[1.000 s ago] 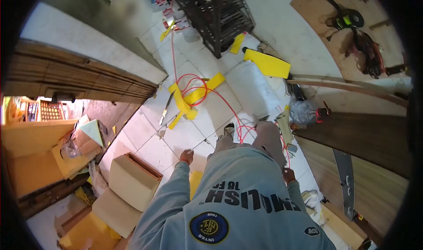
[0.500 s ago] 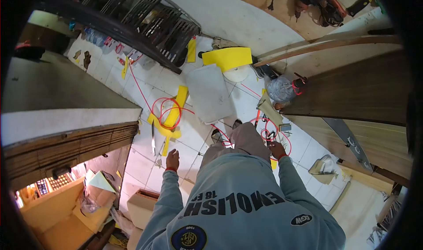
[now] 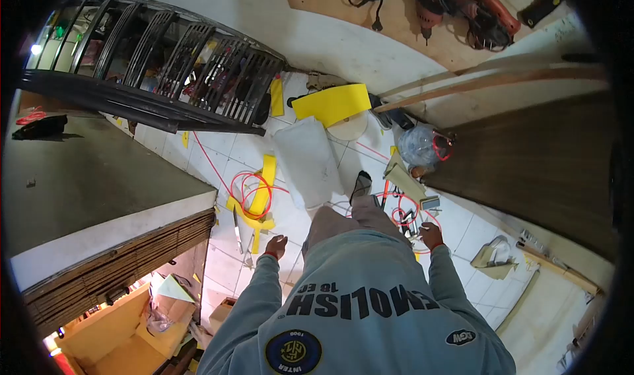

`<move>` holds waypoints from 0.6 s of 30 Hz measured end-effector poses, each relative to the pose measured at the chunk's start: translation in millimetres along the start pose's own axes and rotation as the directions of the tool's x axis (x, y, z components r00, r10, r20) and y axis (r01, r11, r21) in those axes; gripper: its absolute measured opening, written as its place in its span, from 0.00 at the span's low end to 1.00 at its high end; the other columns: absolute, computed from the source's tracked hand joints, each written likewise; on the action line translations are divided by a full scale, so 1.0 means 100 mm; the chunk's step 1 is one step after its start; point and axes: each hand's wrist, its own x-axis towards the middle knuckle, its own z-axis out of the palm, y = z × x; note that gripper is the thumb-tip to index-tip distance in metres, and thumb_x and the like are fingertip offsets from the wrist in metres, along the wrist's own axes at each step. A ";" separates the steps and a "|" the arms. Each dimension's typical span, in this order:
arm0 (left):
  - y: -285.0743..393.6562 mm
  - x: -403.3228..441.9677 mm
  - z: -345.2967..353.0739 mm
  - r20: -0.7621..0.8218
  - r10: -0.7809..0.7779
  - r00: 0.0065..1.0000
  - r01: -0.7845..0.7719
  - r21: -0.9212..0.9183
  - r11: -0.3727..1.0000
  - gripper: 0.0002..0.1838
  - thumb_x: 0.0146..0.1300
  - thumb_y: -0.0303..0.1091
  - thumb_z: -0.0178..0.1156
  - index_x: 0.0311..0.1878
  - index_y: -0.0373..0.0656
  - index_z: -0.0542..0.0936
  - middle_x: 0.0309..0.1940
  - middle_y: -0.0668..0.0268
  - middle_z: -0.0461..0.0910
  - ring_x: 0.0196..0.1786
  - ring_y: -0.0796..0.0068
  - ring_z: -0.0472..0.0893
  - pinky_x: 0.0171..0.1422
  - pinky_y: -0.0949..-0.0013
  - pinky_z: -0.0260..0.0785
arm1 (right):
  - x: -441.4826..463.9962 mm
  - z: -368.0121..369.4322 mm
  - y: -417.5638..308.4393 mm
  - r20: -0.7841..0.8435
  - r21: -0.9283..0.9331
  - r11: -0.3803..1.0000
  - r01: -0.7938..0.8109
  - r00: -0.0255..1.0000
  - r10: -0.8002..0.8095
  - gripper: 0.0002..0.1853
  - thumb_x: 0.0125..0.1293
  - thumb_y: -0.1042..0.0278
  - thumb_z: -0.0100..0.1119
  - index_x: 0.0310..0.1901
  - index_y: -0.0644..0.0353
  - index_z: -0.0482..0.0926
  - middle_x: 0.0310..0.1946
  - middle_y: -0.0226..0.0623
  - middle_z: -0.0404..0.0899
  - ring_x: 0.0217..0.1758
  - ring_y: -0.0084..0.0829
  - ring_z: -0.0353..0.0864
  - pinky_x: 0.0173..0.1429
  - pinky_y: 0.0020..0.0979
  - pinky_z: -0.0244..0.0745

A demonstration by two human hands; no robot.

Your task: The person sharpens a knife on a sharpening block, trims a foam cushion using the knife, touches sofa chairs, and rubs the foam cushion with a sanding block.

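As white floor tiles (image 3: 465, 239) spread beneath everything, dark slatted metal steps (image 3: 165, 65) rise well ahead of the left hand (image 3: 276, 246). A pale flat slab (image 3: 307, 160) lies ahead of and between the hands, with a yellow sheet (image 3: 333, 104) beyond it; a clear bottle (image 3: 417, 145) sits ahead of the right hand (image 3: 431, 235). Red tubing (image 3: 270, 203) coils over yellow strips (image 3: 265, 177) ahead of the left hand and loops again beside the right. A long blade (image 3: 238, 231) lies ahead and left of the left hand; small tools (image 3: 409, 224) lie just beside the right. Both hands are well apart, the left loosely half-curled with nothing visible in it; whether the right grips anything, I cannot tell. The step in hand seems to be standing or walking among these pieces; lifting a tool would call for a lower right-hand reach.
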 end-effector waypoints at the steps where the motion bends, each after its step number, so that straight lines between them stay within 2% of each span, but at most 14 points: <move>1: 0.17 0.19 -0.08 0.011 0.221 0.975 -0.217 0.258 0.942 0.26 0.68 0.47 0.59 0.61 0.39 0.75 0.54 0.51 0.81 0.58 0.59 0.80 0.65 0.61 0.70 | 0.28 -0.11 0.15 -0.029 -0.086 0.994 0.073 0.997 -0.076 0.18 0.63 0.68 0.63 0.53 0.65 0.79 0.35 0.41 0.84 0.32 0.30 0.83 0.35 0.32 0.81; 2: 0.55 0.30 -0.25 -0.077 -0.009 0.997 0.001 -0.109 0.994 0.25 0.68 0.46 0.59 0.61 0.38 0.74 0.54 0.51 0.81 0.57 0.59 0.80 0.63 0.62 0.71 | 0.43 -0.26 0.06 -0.034 -0.130 0.985 0.117 0.992 -0.122 0.18 0.63 0.69 0.63 0.53 0.65 0.79 0.35 0.42 0.84 0.31 0.30 0.83 0.35 0.32 0.81; 3: 1.09 0.32 -0.57 -0.073 -0.257 0.964 0.194 -0.469 0.862 0.25 0.69 0.45 0.58 0.62 0.38 0.74 0.53 0.51 0.81 0.56 0.59 0.81 0.62 0.62 0.72 | 0.58 -0.40 -0.09 -0.036 -0.172 0.973 0.157 0.986 -0.165 0.18 0.63 0.69 0.63 0.53 0.65 0.79 0.35 0.42 0.84 0.30 0.31 0.83 0.34 0.32 0.81; 4: 1.39 0.35 -0.79 -0.089 -0.242 0.966 0.170 -0.485 0.858 0.25 0.69 0.44 0.58 0.62 0.38 0.73 0.53 0.51 0.81 0.56 0.59 0.81 0.61 0.63 0.72 | 0.59 -0.56 -0.43 -0.046 -0.051 0.998 0.033 0.998 -0.035 0.17 0.63 0.68 0.63 0.53 0.65 0.79 0.36 0.43 0.85 0.29 0.31 0.83 0.35 0.31 0.81; 5: 1.64 0.43 -0.98 -0.108 -0.220 0.970 0.138 -0.500 0.855 0.25 0.69 0.44 0.58 0.62 0.37 0.73 0.52 0.51 0.81 0.55 0.60 0.81 0.61 0.63 0.73 | 0.69 -0.68 -0.64 -0.038 -0.116 0.993 -0.032 0.999 0.027 0.20 0.62 0.59 0.61 0.51 0.62 0.81 0.40 0.51 0.85 0.47 0.42 0.85 0.52 0.39 0.78; 7: 1.91 0.52 -1.25 -0.141 -0.176 0.974 0.079 -0.518 0.852 0.25 0.69 0.44 0.58 0.63 0.37 0.73 0.52 0.52 0.81 0.55 0.60 0.82 0.60 0.63 0.74 | 0.94 -0.77 -0.80 -0.129 -0.099 0.987 0.127 0.982 -0.139 0.20 0.62 0.59 0.60 0.53 0.60 0.80 0.43 0.51 0.84 0.48 0.43 0.84 0.53 0.41 0.78; 9: 1.98 0.59 -1.44 -0.166 -0.134 0.977 0.029 -0.520 0.853 0.25 0.69 0.44 0.59 0.62 0.37 0.73 0.52 0.52 0.81 0.55 0.60 0.82 0.59 0.62 0.74 | 1.25 -0.71 -0.91 -0.163 -0.140 0.972 0.191 0.963 -0.213 0.19 0.64 0.61 0.61 0.54 0.62 0.79 0.42 0.46 0.85 0.42 0.36 0.85 0.45 0.36 0.80; 10: 1.95 0.62 -1.52 -0.151 -0.144 0.978 0.051 -0.496 0.867 0.25 0.69 0.45 0.58 0.62 0.37 0.73 0.53 0.51 0.81 0.56 0.59 0.81 0.62 0.61 0.72 | 1.36 -0.67 -0.95 -0.183 -0.158 0.963 0.219 0.952 -0.247 0.19 0.65 0.63 0.62 0.55 0.63 0.78 0.42 0.43 0.85 0.39 0.32 0.85 0.41 0.34 0.81; 13: 1.01 0.94 -1.16 -0.162 -0.120 0.979 0.031 -0.469 0.883 0.24 0.69 0.45 0.57 0.61 0.37 0.74 0.53 0.51 0.81 0.57 0.56 0.80 0.64 0.60 0.70 | 1.21 -0.54 -1.53 -0.137 -0.182 0.968 0.172 0.971 -0.199 0.19 0.65 0.62 0.62 0.55 0.62 0.78 0.42 0.42 0.85 0.40 0.32 0.85 0.44 0.35 0.80; 14: 0.67 1.02 -1.03 -0.151 -0.177 0.973 0.064 -0.558 0.827 0.24 0.69 0.46 0.58 0.59 0.37 0.76 0.55 0.51 0.80 0.58 0.55 0.79 0.65 0.61 0.69 | 1.07 -0.46 -1.71 -0.176 -0.199 0.938 0.286 0.931 -0.321 0.20 0.64 0.62 0.62 0.55 0.61 0.77 0.42 0.44 0.84 0.40 0.32 0.85 0.43 0.34 0.79; 15: 0.27 1.08 -0.96 -0.156 0.074 0.985 -0.092 -0.107 0.990 0.24 0.67 0.46 0.58 0.58 0.36 0.77 0.58 0.51 0.79 0.59 0.55 0.79 0.64 0.62 0.69 | 1.00 -0.41 -1.78 -0.160 -0.185 0.945 0.271 0.940 -0.301 0.20 0.64 0.62 0.62 0.55 0.62 0.78 0.42 0.45 0.84 0.41 0.33 0.86 0.43 0.34 0.79; 17: -0.13 0.97 -0.94 -0.159 -0.056 0.986 0.025 -0.192 0.981 0.24 0.67 0.45 0.59 0.57 0.35 0.77 0.57 0.51 0.79 0.59 0.57 0.79 0.64 0.64 0.69 | 0.94 -0.19 -1.71 -0.120 -0.144 0.961 0.237 0.959 -0.255 0.20 0.64 0.62 0.63 0.54 0.62 0.78 0.41 0.47 0.84 0.41 0.34 0.86 0.43 0.35 0.79; 18: -0.09 0.83 -1.06 -0.162 -0.081 0.983 0.045 -0.218 0.975 0.24 0.67 0.45 0.59 0.58 0.35 0.77 0.57 0.51 0.79 0.58 0.58 0.79 0.63 0.65 0.70 | 0.90 -0.12 -1.61 -0.104 -0.188 0.935 0.300 0.941 -0.323 0.18 0.63 0.64 0.62 0.52 0.62 0.79 0.37 0.48 0.84 0.40 0.37 0.85 0.44 0.37 0.79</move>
